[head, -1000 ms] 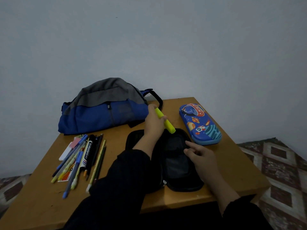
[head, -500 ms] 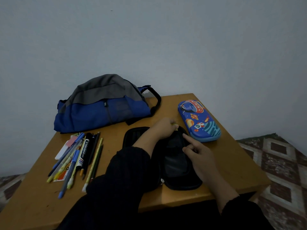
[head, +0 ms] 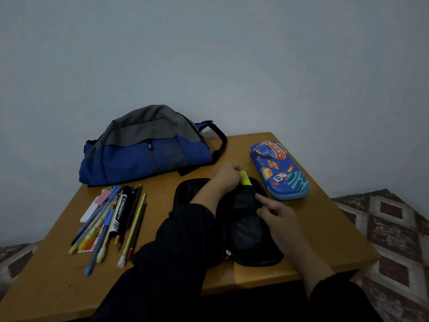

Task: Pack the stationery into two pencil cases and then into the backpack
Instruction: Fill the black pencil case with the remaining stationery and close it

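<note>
Item: dark sleeve (head: 176,256), lower centre of frame. Runs from the bottom edge up and to the right across the table, covering the left half of the open black pencil case (head: 249,231).

Item: black pencil case. Lies unzipped and spread flat at centre frame, near the table's front edge; grey mesh lining visible in its right half.

Item: loose stationery (head: 113,219), left of centre. Pens, pencils, a black marker (head: 120,212) and a white-and-pink eraser-like piece lie fanned together on the wood, well apart from the case.

Item: right hand (head: 277,217), right of centre. Index finger extended, its tip touching the case's right rim; remaining fingers curled. Grasps nothing.

Item: left hand (head: 226,177), centre, above the case's far end. Fingers curled round a yellow highlighter (head: 245,180), whose lower end dips into the top of the case.

Item: blue space-print pencil case (head: 279,169), upper right of the table. Closed, just beside the black case.

Item: blue and grey backpack (head: 144,147), upper left of the table. Slumped on its side against the wall; black strap loops toward centre.

Surface: wooden table (head: 325,228), orange-brown, corner at lower right.

Room: plain pale wall (head: 232,66) fills the upper frame; patterned diamond floor (head: 390,228) at right.
</note>
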A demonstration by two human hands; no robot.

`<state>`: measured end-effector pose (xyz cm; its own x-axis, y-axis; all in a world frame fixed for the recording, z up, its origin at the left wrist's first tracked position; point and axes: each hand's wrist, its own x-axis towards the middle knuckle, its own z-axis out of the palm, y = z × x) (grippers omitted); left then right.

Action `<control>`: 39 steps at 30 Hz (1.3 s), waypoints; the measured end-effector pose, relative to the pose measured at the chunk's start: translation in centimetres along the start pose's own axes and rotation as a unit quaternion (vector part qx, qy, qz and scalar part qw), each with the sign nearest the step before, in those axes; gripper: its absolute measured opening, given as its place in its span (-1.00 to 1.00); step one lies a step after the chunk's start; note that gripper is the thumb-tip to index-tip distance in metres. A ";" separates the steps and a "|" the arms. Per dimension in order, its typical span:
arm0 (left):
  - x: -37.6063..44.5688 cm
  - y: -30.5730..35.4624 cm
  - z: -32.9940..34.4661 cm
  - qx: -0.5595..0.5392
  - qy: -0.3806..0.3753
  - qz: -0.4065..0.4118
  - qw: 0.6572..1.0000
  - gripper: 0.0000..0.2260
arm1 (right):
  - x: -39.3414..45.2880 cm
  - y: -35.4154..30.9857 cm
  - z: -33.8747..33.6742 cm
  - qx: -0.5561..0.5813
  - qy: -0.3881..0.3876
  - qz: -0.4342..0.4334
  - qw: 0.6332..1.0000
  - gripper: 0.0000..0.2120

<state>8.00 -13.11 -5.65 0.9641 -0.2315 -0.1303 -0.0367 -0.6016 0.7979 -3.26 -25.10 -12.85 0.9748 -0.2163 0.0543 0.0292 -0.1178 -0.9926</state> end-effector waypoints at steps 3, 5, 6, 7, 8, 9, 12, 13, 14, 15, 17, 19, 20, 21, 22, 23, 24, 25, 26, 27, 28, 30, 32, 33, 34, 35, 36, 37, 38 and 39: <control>-0.3 0.2 -0.3 -0.008 -0.012 -0.005 1.000 -0.78 | 0.0 -0.1 0.1 -0.004 0.004 0.002 1.000 -0.63; -0.3 0.2 -0.5 -0.019 -0.024 -0.010 0.999 -0.77 | 0.0 0.0 0.1 -0.012 0.006 -0.001 1.000 -0.63; -0.3 0.2 -0.6 -0.022 -0.033 -0.010 0.999 -0.76 | -0.1 0.0 0.1 -0.015 0.004 -0.001 1.000 -0.62; -0.4 0.2 -0.7 -0.023 -0.043 -0.010 0.999 -0.76 | -0.1 0.0 0.1 -0.015 0.002 0.000 1.000 -0.62; -0.4 0.1 -0.8 -0.024 -0.051 -0.009 0.998 -0.75 | -0.1 -0.1 0.1 -0.015 0.003 0.003 1.000 -0.62; -0.4 0.0 -0.8 -0.025 -0.056 -0.008 0.998 -0.75 | -0.1 0.0 0.1 -0.014 0.005 0.005 1.000 -0.62; -0.5 -0.2 -1.2 -0.030 -0.067 -0.002 0.997 -0.76 | 0.0 0.0 0.2 -0.005 0.014 0.001 1.000 -0.62; -0.5 -0.2 -1.2 -0.024 -0.071 0.001 0.997 -0.77 | 0.0 -0.1 0.2 -0.006 0.015 -0.002 1.000 -0.62; -0.5 -0.2 -1.2 -0.014 -0.078 0.003 0.997 -0.78 | 0.0 -0.1 0.2 -0.010 0.016 -0.004 1.000 -0.63; -0.5 -0.2 -1.2 0.002 -0.089 0.005 0.996 -0.80 | -0.1 -0.1 0.2 -0.014 0.018 -0.008 1.000 -0.63; -0.6 -0.1 -0.9 0.043 -0.109 0.012 0.993 -0.80 | -0.1 -0.1 0.1 -0.024 0.023 -0.018 0.999 -0.64; -0.8 -0.1 -0.7 0.067 -0.113 0.019 0.991 -0.81 | -0.1 -0.1 0.2 -0.032 0.027 -0.020 0.999 -0.65; -0.7 -0.1 -0.7 0.071 -0.111 0.022 0.991 -0.82 | -0.1 -0.1 0.2 -0.038 0.027 -0.020 0.999 -0.66; -0.8 -0.1 -0.6 0.076 -0.110 0.022 0.991 -0.82 | -0.1 -0.1 0.2 -0.044 0.027 -0.021 0.998 -0.66; -0.8 -0.1 -0.5 0.085 -0.109 0.023 0.990 -0.82 | -0.1 -0.2 0.2 -0.049 0.028 -0.022 0.998 -0.67; -0.7 -0.2 -0.4 0.096 -0.108 0.023 0.989 -0.82 | -0.1 -0.2 0.2 -0.054 0.030 -0.024 0.998 -0.68; -0.7 -0.3 -0.2 0.107 -0.106 0.023 0.988 -0.82 | -0.2 -0.2 0.2 -0.060 0.034 -0.028 0.997 -0.69; -0.7 -0.3 -0.1 0.116 -0.101 0.024 0.988 -0.82 | -0.3 -0.3 0.1 -0.069 0.037 -0.030 0.996 -0.71; -0.7 -0.4 -0.1 0.122 -0.097 0.027 0.987 -0.82 | -0.4 -0.4 0.2 -0.075 0.041 -0.032 0.996 -0.72; -0.7 -0.4 0.0 0.126 -0.094 0.030 0.987 -0.82 | -0.5 -0.4 0.2 -0.078 0.046 -0.033 0.995 -0.74; -0.7 -0.5 0.0 0.128 -0.091 0.032 0.987 -0.81 | -0.6 -0.4 0.1 -0.072 0.052 -0.033 0.995 -0.76; -0.8 -0.6 0.0 0.122 -0.087 0.034 0.988 -0.78 | -0.7 -0.3 0.1 -0.053 0.064 -0.028 0.996 -0.80; -1.0 -0.8 0.0 0.119 -0.085 0.038 0.989 -0.75 | -0.9 -0.5 0.1 -0.050 0.069 -0.028 0.996 -0.85; -1.1 -0.9 0.1 0.118 -0.080 0.042 0.989 -0.74 | -0.9 -0.5 0.0 -0.050 0.070 -0.030 0.996 -0.88; -1.1 -1.1 0.2 0.116 -0.072 0.047 0.990 -0.73 | -1.0 -0.6 0.0 -0.051 0.072 -0.033 0.996 -0.88; -1.3 -1.4 0.3 0.112 -0.060 0.053 0.990 -0.72 | -1.0 -0.6 -0.1 -0.052 0.073 -0.037 0.995 -0.88; -1.5 -1.6 0.3 0.108 -0.045 0.060 0.991 -0.71 | -1.0 -0.7 -0.1 -0.053 0.075 -0.040 0.995 -0.88; -1.7 -1.7 0.4 0.098 -0.030 0.068 0.992 -0.70 | -1.1 -0.7 -0.1 -0.056 0.076 -0.042 0.995 -0.88; -1.9 -1.9 0.3 0.082 -0.017 0.076 0.994 -0.69 | -1.1 -0.8 -0.1 -0.061 0.078 -0.044 0.994 -0.89; -2.1 -2.0 0.2 0.060 -0.004 0.084 0.995 -0.69 | -1.1 -0.8 -0.1 -0.067 0.082 -0.048 0.993 -0.89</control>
<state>5.95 -11.57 -7.11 0.9395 -0.3424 -0.0064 -0.2288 -0.6414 0.7323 -4.40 -24.87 -12.10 0.9197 -0.3513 0.1754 0.0794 -0.2712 -0.9593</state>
